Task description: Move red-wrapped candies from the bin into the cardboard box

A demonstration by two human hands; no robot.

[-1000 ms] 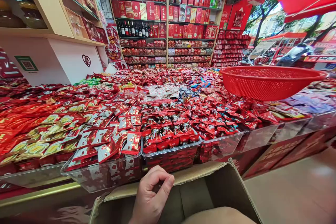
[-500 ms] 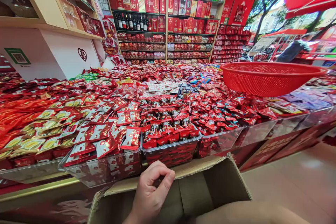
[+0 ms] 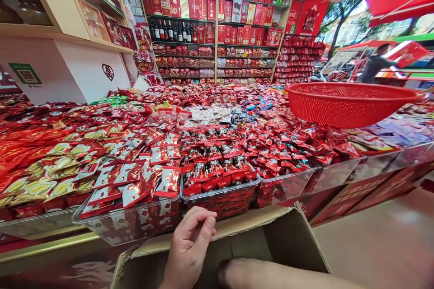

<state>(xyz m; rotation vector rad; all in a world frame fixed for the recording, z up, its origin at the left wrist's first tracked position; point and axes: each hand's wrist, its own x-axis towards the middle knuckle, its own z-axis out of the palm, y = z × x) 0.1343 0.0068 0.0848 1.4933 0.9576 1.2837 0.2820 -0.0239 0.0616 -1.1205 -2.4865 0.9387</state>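
My left hand (image 3: 190, 244) is at the near side of an open cardboard box (image 3: 256, 223), overlapping its far rim. Its fingers are curled, with the thumb close to the index finger, and I see nothing between them. My right forearm (image 3: 281, 275) reaches in from the lower right. My right hand (image 3: 233, 270) is low inside the box, in shadow, and its fingers are hidden. Just beyond the box stands a clear plastic bin (image 3: 220, 188) of red and dark wrapped snacks (image 3: 215, 167). Left of it, another bin holds red and white packets (image 3: 130, 174).
A red plastic basket (image 3: 342, 106) rests on the packets at the right. Gold and red packets (image 3: 61, 162) lie at the left. Shelves (image 3: 215, 22) of bottles and boxes line the back. Tiled floor (image 3: 383, 244) shows at the right. Outside, a person (image 3: 376, 65) holds a red box.
My right forearm and hand have come further into view inside the box. My left hand has shifted slightly left. Outside, the person has turned upright with a red box.
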